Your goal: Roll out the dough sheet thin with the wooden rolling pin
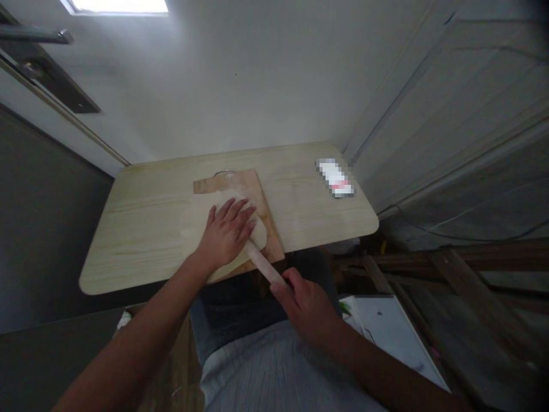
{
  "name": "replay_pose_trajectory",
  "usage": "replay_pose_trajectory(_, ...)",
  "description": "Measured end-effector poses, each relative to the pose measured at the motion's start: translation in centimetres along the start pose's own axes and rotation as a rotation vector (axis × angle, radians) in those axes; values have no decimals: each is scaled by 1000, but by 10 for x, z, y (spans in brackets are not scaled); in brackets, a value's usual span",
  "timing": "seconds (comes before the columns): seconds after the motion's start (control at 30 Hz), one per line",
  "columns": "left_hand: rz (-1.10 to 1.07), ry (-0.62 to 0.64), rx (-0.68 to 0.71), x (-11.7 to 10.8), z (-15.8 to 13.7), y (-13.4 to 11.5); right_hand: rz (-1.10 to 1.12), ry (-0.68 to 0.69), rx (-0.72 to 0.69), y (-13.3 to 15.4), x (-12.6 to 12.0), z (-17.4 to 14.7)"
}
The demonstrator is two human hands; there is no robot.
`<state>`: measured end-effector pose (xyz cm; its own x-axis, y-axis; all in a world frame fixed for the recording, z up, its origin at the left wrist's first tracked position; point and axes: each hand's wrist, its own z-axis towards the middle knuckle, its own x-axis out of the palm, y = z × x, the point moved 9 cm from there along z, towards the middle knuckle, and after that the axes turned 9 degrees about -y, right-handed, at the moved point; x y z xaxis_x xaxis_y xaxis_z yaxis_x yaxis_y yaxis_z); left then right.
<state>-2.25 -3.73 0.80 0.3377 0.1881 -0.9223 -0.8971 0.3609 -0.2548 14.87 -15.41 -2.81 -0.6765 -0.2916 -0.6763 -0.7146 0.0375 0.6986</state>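
Note:
A flat, pale sheet of dough [259, 232] lies on a wooden cutting board [271, 234] with a metal handle at its far edge. My left hand [228, 230] rests on the dough, palm down with the fingers stretched out. A wooden rolling pin [265, 264] slants from the dough towards my body. Its near end is gripped in my right hand [305, 302], just off the table's front edge. The pin's far end goes out of sight beside or under my left hand; I cannot tell which.
The board sits on a light wood-grain table [137, 229] against a white door [240, 86]. A blurred-out phone-like object [335, 178] lies at the table's right end. Below right are a white flat panel [388, 329] and wooden beams [467, 286].

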Motion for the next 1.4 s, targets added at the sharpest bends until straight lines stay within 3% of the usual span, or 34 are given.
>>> replay_pose_trajectory(0.1, -27, 38, -1, -2, -14, 10, 154, 99, 24, 5, 29, -16)
replay_pose_trajectory(0.23, -35, 43, -6, -1, -10, 9, 246, 147, 47, 2, 41, -16)
replay_pose_trajectory(0.4, -41, 8, 58, 10, 21, -18, 296, 158, 109, -13, 34, -15)
replay_pose_trajectory(0.67, -31, -50, 82, 27, 59, -55, 368, 29, 168, -31, 17, -9)
replay_pose_trajectory(1.03, 8, -79, 45, 36, 74, -70, 406, -53, 197, -44, 3, 0)
replay_pose_trajectory(1.2, -84, -109, -38, 15, 65, -48, 396, -59, 156, -37, -10, 5)
replay_pose_trajectory(1.33, -231, -302, -142, -22, 53, 5, 276, -62, -31, -25, -40, 31)
replay_pose_trajectory(1.4, -267, -385, -282, -31, 44, 42, 182, -67, -114, -23, -55, 49)
